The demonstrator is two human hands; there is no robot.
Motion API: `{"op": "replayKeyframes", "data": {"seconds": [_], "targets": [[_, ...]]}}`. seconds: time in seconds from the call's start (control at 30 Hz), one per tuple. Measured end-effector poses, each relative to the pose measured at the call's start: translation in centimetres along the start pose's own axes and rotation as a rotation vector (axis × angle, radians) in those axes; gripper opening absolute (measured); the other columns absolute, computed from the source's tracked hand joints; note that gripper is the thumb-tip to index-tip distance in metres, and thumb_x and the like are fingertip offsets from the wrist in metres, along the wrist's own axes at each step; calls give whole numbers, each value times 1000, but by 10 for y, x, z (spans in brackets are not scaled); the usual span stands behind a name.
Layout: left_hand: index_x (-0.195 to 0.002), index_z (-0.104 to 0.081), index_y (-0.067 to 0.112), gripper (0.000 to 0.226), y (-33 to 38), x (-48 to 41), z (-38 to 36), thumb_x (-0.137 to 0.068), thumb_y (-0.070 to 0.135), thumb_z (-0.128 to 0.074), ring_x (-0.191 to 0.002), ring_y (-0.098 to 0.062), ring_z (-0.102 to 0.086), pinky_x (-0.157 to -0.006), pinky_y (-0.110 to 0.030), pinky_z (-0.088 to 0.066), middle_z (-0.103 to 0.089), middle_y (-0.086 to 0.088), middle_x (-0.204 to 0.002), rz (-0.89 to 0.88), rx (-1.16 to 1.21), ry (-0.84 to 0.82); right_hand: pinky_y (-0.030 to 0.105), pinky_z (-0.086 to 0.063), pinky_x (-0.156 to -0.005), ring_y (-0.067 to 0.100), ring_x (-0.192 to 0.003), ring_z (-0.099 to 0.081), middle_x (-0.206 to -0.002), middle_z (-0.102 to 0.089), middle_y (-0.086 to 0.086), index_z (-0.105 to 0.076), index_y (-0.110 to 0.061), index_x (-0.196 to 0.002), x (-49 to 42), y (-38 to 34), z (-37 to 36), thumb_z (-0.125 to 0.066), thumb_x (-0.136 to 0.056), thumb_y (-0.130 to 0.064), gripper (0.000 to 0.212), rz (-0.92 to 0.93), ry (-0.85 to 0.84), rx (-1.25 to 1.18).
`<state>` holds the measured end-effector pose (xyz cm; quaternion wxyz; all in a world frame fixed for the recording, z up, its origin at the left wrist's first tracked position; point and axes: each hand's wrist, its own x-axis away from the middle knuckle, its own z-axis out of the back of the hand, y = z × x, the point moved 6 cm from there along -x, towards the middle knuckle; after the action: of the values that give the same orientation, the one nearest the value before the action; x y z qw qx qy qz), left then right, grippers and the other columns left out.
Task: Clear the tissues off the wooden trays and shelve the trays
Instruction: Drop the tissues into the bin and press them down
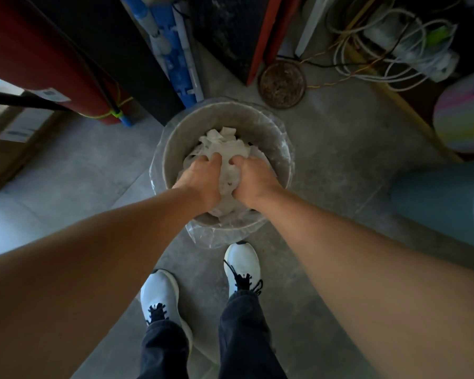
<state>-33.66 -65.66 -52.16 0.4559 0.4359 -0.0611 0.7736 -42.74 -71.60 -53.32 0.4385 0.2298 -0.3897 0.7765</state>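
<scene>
A wad of crumpled white tissues (225, 149) fills a round grey waste bin (175, 138) lined with a clear plastic bag. Both hands reach down into the bin, side by side. My left hand (201, 179) and my right hand (253, 181) each have their fingers closed into the tissues, gripping the wad from either side. No wooden tray is in view.
The bin stands on a concrete floor, just beyond my white shoes (242, 266). A red roll (47, 58) and blue panel (175, 56) lean at the back left. A round rusty lid (282, 84) and tangled cables (394, 45) lie behind. A teal cylinder (438, 203) is at right.
</scene>
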Motion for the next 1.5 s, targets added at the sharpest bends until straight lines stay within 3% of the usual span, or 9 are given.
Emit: {"op": "replayKeyframes", "data": {"seconds": [0.17, 0.3, 0.47, 0.67, 0.77, 1.0, 1.2, 1.4, 1.5], "targets": [[-137, -40, 13, 54, -2, 30, 31, -89, 19, -64, -113, -37, -56, -88, -44, -50, -48, -16, -133, 30, -112, 14, 38, -46, -97, 32, -125, -49, -134, -50, 15, -51, -14, -134, 30, -15, 27, -65, -85, -15, 51, 17, 47, 70], [-130, -48, 15, 42, 4, 85, 75, -91, 25, -61, -91, -27, -60, -71, -38, -54, -58, -10, -116, 45, -200, 18, 38, -45, -84, 32, -117, -54, -129, -54, 13, -54, -12, -127, 82, -45, 67, -59, -89, -24, 39, 72, 92, 185], [-129, -52, 16, 38, 37, 215, 154, -94, 27, -56, -102, -29, -63, -86, -44, -56, -61, -12, -121, -52, -161, -100, 40, -45, -77, 35, -108, -56, -124, -56, 13, -55, -10, -119, 204, -103, 146, -50, -94, -27, 31, 75, 89, 246], [-120, -53, 13, 31, 57, 376, 257, -92, 26, -51, -105, -36, -61, -85, -49, -53, -60, -13, -116, -55, -126, 114, 42, -49, -77, 35, -106, -59, -124, -57, 12, -49, -12, -122, 355, -179, 206, -45, -96, -29, 32, 164, 149, 308], [-114, -50, 11, 26, 48, 447, 304, -91, 24, -50, -102, -39, -62, -74, -45, -52, -60, -13, -111, -6, -134, 300, 39, -48, -77, 32, -106, -61, -122, -60, 11, -52, -12, -121, 405, -228, 227, -45, -96, -31, 32, 201, 237, 297], [-105, -50, 14, 21, -20, 574, 344, -91, 31, -49, -94, -40, -63, -75, -47, -53, -60, -14, -103, 189, 35, 601, 39, -41, -67, 37, -97, -61, -113, -56, 11, -45, -14, -106, 459, -363, 238, -40, -97, -34, 21, 453, 252, 435], [-107, -52, 17, 24, -108, 647, 334, -92, 35, -49, -89, -32, -64, -72, -43, -55, -63, -8, -103, 276, 102, 682, 42, -45, -76, 37, -106, -60, -120, -57, 11, -49, -13, -114, 478, -466, 213, -42, -97, -35, 28, 572, 284, 489], [-104, -52, 19, 18, -187, 691, 322, -93, 33, -49, -77, -19, -59, -65, -37, -54, -59, -1, -95, 334, 218, 742, 38, -43, -68, 30, -89, -59, -106, -60, 7, -48, -17, -99, 488, -543, 161, -41, -95, -35, 20, 620, 245, 507], [-101, -51, 20, 16, -219, 701, 315, -92, 33, -48, -75, -18, -57, -58, -32, -45, -57, 1, -92, 371, 249, 758, 36, -42, -64, 23, -79, -54, -102, -59, 4, -46, -21, -94, 486, -564, 139, -41, -94, -36, 16, 614, 228, 505]]}}
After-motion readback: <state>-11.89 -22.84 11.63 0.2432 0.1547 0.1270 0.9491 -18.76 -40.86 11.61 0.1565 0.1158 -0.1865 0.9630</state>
